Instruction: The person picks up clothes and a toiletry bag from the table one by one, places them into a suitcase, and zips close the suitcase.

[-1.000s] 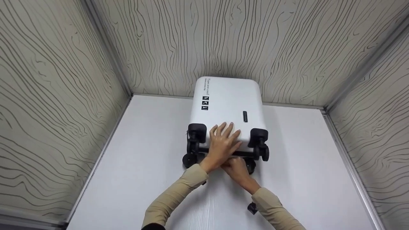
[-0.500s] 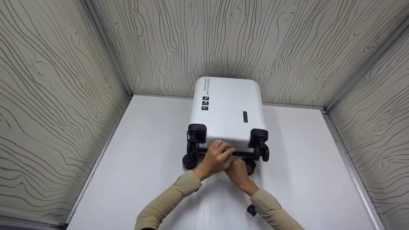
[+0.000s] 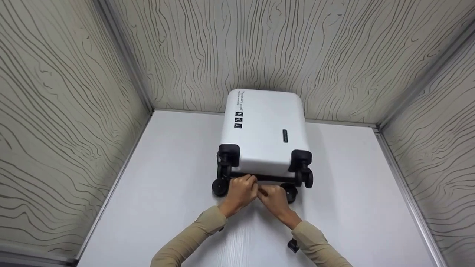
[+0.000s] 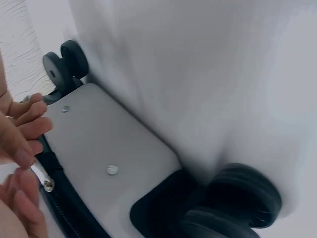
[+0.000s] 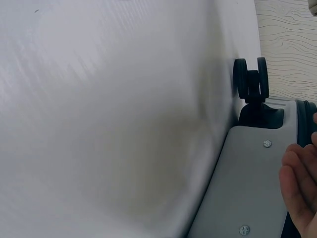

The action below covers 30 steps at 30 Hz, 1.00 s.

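Note:
A white hard-shell suitcase [image 3: 265,118] lies flat, printed face up, its wheeled end toward me. Around that end runs a black zipper band [image 3: 276,178]. In the head view my left hand [image 3: 240,192] has curled fingers at the band, left of its middle. Just to the right, my right hand [image 3: 274,198] is curled too, thumb and index finger pinched together. The left wrist view shows both hands' fingertips meeting at a zipper pull [image 4: 39,172] on a metal slider [image 4: 48,185]. Their palms hide much of the grip. Other right-hand fingers [image 5: 299,181] are bent loosely.
Black wheels stick out at the suitcase's near corners, including a left wheel [image 3: 220,187] and a right wheel [image 3: 307,178]. The white table [image 3: 178,159] meets wood-patterned panels [image 3: 207,55] at the back and sides. A small black object [image 3: 293,245] shows beside the right sleeve.
My left hand has come off the suitcase's top face, down to the zipper band, then a little left, its spread fingers now curled. The right hand stays nearly in place; the suitcase has not moved.

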Tool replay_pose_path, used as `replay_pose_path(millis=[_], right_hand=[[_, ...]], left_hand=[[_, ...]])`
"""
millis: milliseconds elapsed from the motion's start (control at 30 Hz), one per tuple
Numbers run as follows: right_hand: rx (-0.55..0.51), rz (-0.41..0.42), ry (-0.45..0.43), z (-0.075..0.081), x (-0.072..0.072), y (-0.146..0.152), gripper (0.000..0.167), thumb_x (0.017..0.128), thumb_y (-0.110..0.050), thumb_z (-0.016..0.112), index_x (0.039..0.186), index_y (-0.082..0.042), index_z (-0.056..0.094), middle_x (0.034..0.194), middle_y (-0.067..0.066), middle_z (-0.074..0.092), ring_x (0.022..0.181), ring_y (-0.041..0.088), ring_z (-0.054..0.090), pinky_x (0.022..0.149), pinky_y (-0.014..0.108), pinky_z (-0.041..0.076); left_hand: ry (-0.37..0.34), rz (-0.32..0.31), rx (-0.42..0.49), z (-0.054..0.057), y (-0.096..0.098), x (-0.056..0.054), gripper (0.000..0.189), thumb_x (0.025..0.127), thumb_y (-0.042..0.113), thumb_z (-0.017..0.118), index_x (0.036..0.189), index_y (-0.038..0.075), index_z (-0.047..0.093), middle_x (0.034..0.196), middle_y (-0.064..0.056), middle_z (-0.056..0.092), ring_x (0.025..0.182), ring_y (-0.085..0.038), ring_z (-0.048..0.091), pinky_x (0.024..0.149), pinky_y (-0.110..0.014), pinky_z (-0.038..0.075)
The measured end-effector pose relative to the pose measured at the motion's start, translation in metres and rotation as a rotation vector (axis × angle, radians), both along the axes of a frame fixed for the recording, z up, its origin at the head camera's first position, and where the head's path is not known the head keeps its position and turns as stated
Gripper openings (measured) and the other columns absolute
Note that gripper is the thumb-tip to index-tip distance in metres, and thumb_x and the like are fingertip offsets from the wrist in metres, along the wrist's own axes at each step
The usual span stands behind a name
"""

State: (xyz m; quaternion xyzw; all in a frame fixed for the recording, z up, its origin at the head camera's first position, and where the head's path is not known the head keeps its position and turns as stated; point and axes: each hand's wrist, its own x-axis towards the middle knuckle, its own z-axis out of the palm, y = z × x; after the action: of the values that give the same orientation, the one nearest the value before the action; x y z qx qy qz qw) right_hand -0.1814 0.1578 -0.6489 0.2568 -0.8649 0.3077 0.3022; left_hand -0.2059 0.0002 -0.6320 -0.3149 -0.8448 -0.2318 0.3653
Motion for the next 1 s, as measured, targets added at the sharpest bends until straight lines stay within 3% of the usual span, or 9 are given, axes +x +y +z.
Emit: replay_pose_path(millis=[233,433,600,767,1000], right_hand=[[-0.004,-0.006,0.001,-0.0004,0.0004,-0.0003,0.023,0.077,-0.007,0.083,0.065,-0.016,0.065,0.059,-0.007,0.063,0.05,0.002,0.055,0.046,0.021,0.044],[-0.005,-0.002,0.017,-0.0019,0.0005,-0.0018,0.023,0.075,-0.004,0.083,0.064,-0.015,0.065,0.058,-0.007,0.063,0.05,0.002,0.055,0.046,0.022,0.045],[-0.015,0.002,0.01,-0.0015,0.0011,-0.0034,0.034,0.073,0.001,0.08,0.059,-0.017,0.056,0.054,-0.009,0.056,0.048,-0.001,0.047,0.045,0.019,0.04],[-0.012,0.008,0.011,-0.0001,0.0011,-0.0047,0.028,0.073,-0.001,0.081,0.061,-0.017,0.061,0.057,-0.009,0.059,0.05,-0.001,0.049,0.046,0.021,0.042],[0.028,0.032,0.034,0.0008,0.0016,-0.0052,0.019,0.075,-0.005,0.083,0.068,-0.015,0.07,0.064,-0.008,0.066,0.055,0.003,0.059,0.05,0.024,0.048]], left_hand=[[-0.106,0.067,-0.021,-0.0035,-0.0012,0.0025,0.006,0.078,0.011,0.069,0.074,0.011,0.065,0.065,0.0,0.061,0.05,-0.019,0.06,0.043,-0.034,0.049],[-0.205,0.096,-0.016,-0.0076,-0.0025,0.0049,0.014,0.081,0.014,0.064,0.069,0.011,0.06,0.06,-0.003,0.059,0.046,-0.023,0.058,0.041,-0.038,0.047],[-0.3,0.093,0.044,-0.0058,-0.0026,0.0057,0.024,0.085,0.018,0.062,0.062,0.014,0.056,0.054,0.0,0.055,0.044,-0.018,0.052,0.04,-0.035,0.044],[-0.5,0.056,0.154,-0.0021,-0.0032,0.0047,0.039,0.094,0.022,0.059,0.057,0.017,0.048,0.052,0.007,0.047,0.046,-0.011,0.046,0.043,-0.031,0.041],[-0.804,-0.047,0.283,0.002,-0.0069,0.0025,0.036,0.1,0.033,0.057,0.073,0.014,0.07,0.068,0.008,0.065,0.059,-0.006,0.057,0.057,-0.027,0.049]])
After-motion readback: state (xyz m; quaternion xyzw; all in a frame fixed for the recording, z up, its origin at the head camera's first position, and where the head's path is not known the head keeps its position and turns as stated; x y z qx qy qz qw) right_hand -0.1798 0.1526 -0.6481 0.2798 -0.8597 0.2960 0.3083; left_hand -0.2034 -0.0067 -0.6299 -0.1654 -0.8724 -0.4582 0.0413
